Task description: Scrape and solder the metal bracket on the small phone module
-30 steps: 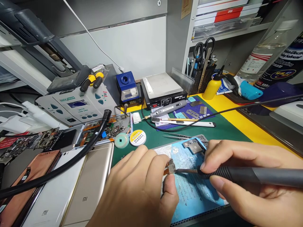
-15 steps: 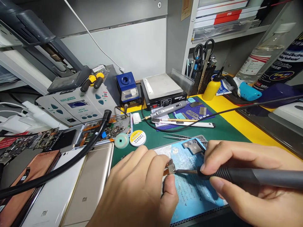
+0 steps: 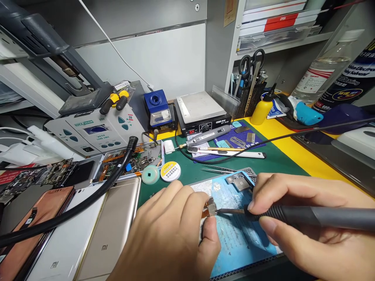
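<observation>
My left hand (image 3: 175, 230) pinches a small metal-and-orange flex part (image 3: 211, 207) between thumb and fingers, above a blue sheet (image 3: 231, 249). Closed around the dark grey handle of a soldering iron (image 3: 299, 215) is my right hand (image 3: 310, 218). The iron lies nearly level, and its thin tip meets the right edge of the small part. Behind the tip, a small board with metal shields (image 3: 240, 182) rests on the sheet. My left fingers hide part of the flex.
Phones (image 3: 108, 234) and a thick black hose (image 3: 88, 205) are at left. Behind stand a grey rework station (image 3: 96, 130), a board tray (image 3: 101, 175), a hot plate (image 3: 199, 107) and a yellow bottle (image 3: 261, 111). A black cable (image 3: 275, 138) crosses the green mat.
</observation>
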Demonstrator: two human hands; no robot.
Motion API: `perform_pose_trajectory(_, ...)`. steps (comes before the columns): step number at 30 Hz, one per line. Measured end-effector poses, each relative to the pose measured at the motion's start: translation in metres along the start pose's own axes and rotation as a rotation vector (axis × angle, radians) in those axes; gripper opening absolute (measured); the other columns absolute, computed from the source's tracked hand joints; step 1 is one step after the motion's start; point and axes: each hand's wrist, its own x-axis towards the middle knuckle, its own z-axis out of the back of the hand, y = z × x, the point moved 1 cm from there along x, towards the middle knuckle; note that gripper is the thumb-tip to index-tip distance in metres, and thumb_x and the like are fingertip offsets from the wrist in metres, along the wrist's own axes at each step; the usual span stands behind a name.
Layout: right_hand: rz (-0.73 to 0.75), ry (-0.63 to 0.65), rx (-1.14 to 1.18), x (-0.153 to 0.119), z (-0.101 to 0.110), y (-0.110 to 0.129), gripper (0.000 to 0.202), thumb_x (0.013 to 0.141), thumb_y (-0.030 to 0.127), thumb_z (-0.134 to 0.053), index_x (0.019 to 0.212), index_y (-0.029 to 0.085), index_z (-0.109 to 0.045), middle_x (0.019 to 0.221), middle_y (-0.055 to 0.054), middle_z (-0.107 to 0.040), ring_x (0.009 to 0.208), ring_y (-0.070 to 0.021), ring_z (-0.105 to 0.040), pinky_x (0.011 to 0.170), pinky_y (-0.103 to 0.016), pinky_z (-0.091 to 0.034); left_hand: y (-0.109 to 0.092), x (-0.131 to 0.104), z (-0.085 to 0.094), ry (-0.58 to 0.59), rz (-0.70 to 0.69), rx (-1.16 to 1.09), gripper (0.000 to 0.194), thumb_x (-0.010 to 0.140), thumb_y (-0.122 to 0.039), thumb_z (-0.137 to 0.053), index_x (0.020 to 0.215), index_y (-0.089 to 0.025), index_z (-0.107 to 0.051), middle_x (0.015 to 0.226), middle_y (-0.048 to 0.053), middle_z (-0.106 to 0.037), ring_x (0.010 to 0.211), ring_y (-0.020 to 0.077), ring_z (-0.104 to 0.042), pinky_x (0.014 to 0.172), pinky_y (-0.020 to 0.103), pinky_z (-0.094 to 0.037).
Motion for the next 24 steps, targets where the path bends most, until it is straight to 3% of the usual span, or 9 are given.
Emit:
perform_pose_trajectory(5,0.015,-0.007,0.022,-0.001,0.002,-0.001,0.018,0.074,0.013,-0.068,0.076,0.031,-0.067,0.066,0.004,-0.07,0.062,-0.0178,-0.069,0.046,-0.022,-0.049,0.001,0.0,0.0,0.008,-0.006,0.003,0.014,0.084,-0.016,-0.059,0.095,-0.024,-0.062,0.078,-0.001,-0.062,0.071,0.0216,-0.061,0.061,0.035,-0.044)
perform_pose_trajectory(10,-0.097,0.051,0.201,0.004,0.002,-0.003,0.017,0.076,0.012,-0.066,0.074,0.029,-0.065,0.056,0.009,-0.061,0.039,-0.01,-0.055,0.039,-0.019,-0.045,0.0,-0.002,-0.001,0.011,0.034,-0.024,0.014,0.084,-0.017,-0.06,0.096,-0.026,-0.063,0.08,-0.001,-0.064,0.073,0.0218,-0.063,0.063,0.034,-0.046)
perform_pose_trajectory(17,-0.196,0.033,0.327,0.013,-0.002,-0.004,0.015,0.077,0.017,-0.071,0.072,0.03,-0.067,0.048,0.01,-0.058,0.034,-0.0107,-0.051,0.033,-0.019,-0.04,0.0,-0.003,-0.002,0.001,0.088,-0.038,0.012,0.087,-0.019,-0.06,0.094,-0.028,-0.062,0.078,-0.003,-0.064,0.073,0.021,-0.064,0.061,0.033,-0.044)
perform_pose_trajectory(24,-0.178,0.036,0.325,0.014,0.0,-0.002,0.013,0.077,0.021,-0.074,0.069,0.029,-0.068,0.045,0.009,-0.059,0.031,-0.0123,-0.051,0.029,-0.021,-0.042,0.0,-0.003,0.0,-0.021,0.074,-0.02,0.011,0.085,-0.019,-0.061,0.092,-0.028,-0.06,0.073,-0.004,-0.061,0.069,0.0203,-0.064,0.056,0.033,-0.042)
